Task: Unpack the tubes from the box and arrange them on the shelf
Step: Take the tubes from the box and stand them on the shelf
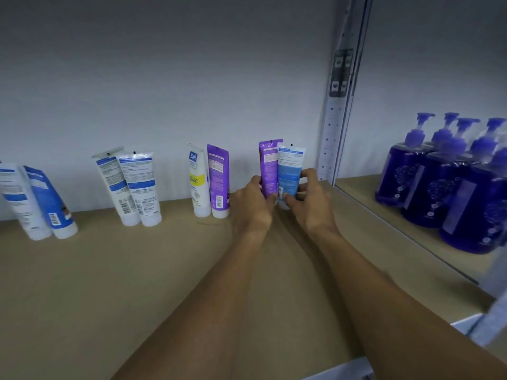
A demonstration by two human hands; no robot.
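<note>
Standing a pair of tubes cap-down just beside the slotted upright (332, 133).

Item: purple tube (267, 165) and blue tube (289, 171), touching side by side, long axes near vertical, crimped ends up. The blue one is nearer the upright.
Grip: the left hand (253, 204) has its fingers curled round the lower purple tube. The right hand (312, 198) pinches the lower blue tube and lies closer to the upright. Both grips sit low, with the tube bodies rising above them. The fingers hide whether the caps meet the board.
Judged next: seating both caps and letting go, the pair leaning back on the wall (164, 78).
Surface: tan shelf board (137, 270).
Also shelved: three more tube pairs (210, 182) stand progressively farther from the upright, with gaps between. Purple pump bottles (439, 187) stand beyond the upright.
Box: not in view.
</note>
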